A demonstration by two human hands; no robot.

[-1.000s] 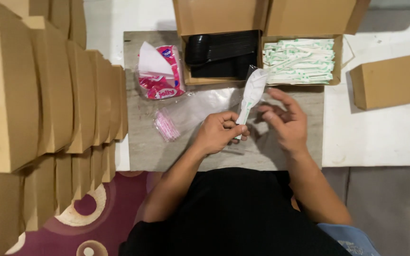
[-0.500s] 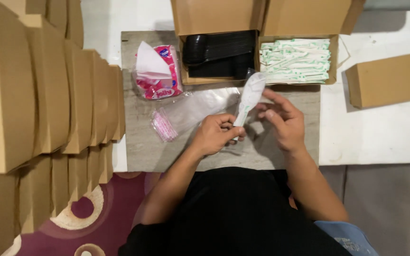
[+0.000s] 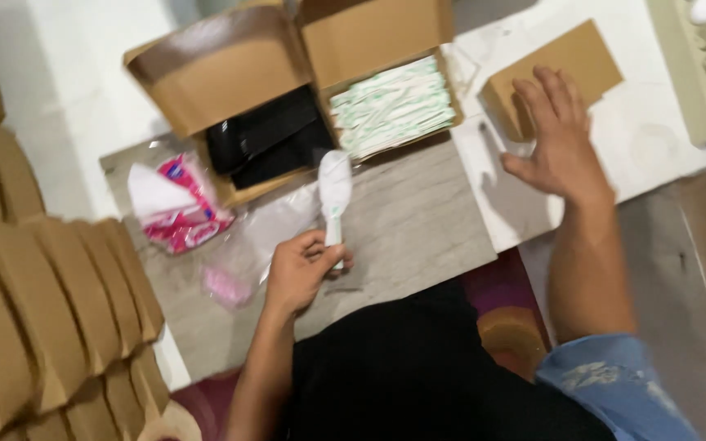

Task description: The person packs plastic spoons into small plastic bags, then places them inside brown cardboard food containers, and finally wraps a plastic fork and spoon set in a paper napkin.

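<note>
My left hand (image 3: 300, 273) grips the lower end of a slim white wrapped packet (image 3: 335, 192), which stands up over the grey board (image 3: 418, 224). My right hand (image 3: 556, 139) is spread open, fingers apart, reaching over the flat brown cardboard box (image 3: 594, 53) on the white surface at the right; it holds nothing. Behind the board are two open cartons: one with black items (image 3: 267, 147), one with stacked white-and-green wrapped sticks (image 3: 390, 106).
A pink and white tissue pack (image 3: 177, 204) and a small pink packet (image 3: 226, 286) lie at the left of the board with clear plastic sheeting. Rows of folded brown cardboard boxes (image 3: 51, 310) fill the left side. A white power strip (image 3: 700, 73) lies at the far right.
My right hand has let go of the white packet and swung right toward the flat brown box. My left hand still holds the packet. The view has tilted and shifted right.
</note>
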